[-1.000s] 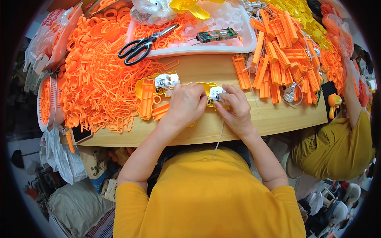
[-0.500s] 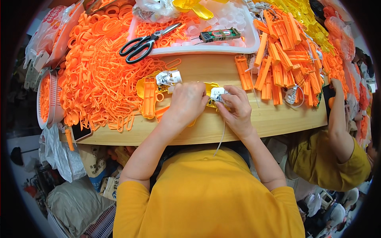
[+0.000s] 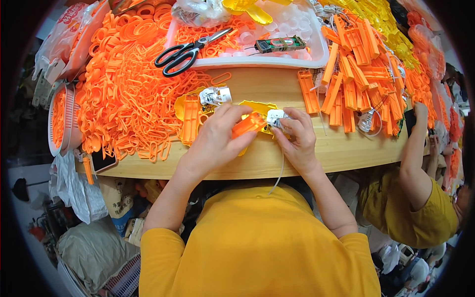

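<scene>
My left hand (image 3: 210, 143) is closed on an orange plastic tray (image 3: 248, 124), held tilted over a yellow half-shell (image 3: 260, 106). My right hand (image 3: 301, 141) pinches a white plastic fitting (image 3: 275, 117) at the right end of that shell. A thin pale wire (image 3: 282, 171) hangs below the right fingers. Just left of my left hand lies another yellow half-shell (image 3: 180, 110), with a long orange tray (image 3: 190, 121) and a white cylindrical fitting (image 3: 215, 95) in it. My left fingers partly cover the held tray.
Loose orange clips (image 3: 133, 104) are heaped at left. Black-handled scissors (image 3: 180, 57) rest on the edge of a white tub (image 3: 257, 62) at the back. Orange trays (image 3: 354, 74) with wires are piled at right. A co-worker's arm (image 3: 415, 148) reaches in at far right.
My left hand has drawn back from the shell and turned; an orange tray now shows in its fingers. My right hand stays at the white fitting. The view has shifted slightly.
</scene>
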A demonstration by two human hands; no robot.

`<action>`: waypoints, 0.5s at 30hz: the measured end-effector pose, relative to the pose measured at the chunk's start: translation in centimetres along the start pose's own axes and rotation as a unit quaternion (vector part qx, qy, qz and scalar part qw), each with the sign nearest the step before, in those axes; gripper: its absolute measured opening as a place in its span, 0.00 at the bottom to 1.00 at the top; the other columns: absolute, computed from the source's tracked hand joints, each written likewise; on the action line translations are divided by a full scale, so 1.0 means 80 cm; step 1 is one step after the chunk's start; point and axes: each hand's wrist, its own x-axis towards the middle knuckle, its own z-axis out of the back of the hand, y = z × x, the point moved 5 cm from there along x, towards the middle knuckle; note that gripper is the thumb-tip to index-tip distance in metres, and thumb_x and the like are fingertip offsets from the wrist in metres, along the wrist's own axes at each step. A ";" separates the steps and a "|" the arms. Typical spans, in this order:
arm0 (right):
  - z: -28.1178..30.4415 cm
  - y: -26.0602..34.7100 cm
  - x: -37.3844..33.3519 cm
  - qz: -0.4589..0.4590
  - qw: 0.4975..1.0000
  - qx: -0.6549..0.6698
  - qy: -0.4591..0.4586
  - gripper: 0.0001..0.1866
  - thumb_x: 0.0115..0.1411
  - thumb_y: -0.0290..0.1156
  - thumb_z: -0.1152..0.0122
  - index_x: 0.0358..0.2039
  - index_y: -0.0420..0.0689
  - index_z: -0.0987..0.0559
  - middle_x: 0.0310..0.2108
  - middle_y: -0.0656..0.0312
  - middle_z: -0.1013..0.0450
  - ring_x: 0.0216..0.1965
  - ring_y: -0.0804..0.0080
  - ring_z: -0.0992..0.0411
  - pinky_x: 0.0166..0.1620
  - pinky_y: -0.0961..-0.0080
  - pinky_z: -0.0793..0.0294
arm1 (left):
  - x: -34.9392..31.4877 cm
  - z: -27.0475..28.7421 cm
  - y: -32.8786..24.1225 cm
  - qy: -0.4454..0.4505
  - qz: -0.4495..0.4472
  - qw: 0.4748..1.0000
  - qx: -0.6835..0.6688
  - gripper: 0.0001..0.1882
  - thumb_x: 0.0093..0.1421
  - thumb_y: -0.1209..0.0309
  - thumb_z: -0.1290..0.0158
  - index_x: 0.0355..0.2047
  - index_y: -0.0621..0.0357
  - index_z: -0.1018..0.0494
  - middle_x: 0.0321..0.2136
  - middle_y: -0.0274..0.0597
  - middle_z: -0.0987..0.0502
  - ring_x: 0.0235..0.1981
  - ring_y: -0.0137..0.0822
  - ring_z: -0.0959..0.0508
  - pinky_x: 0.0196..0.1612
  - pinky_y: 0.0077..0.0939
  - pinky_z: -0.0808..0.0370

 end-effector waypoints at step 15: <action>0.001 0.002 0.000 -0.008 1.000 0.011 -0.016 0.16 0.46 0.21 0.29 0.35 0.39 0.25 0.44 0.48 0.28 0.45 0.50 0.29 0.47 0.62 0.28 | 0.004 -0.040 0.016 -0.161 -0.034 0.980 0.108 0.20 0.48 0.73 0.42 0.43 0.65 0.25 0.33 0.50 0.29 0.36 0.48 0.27 0.40 0.39 0.28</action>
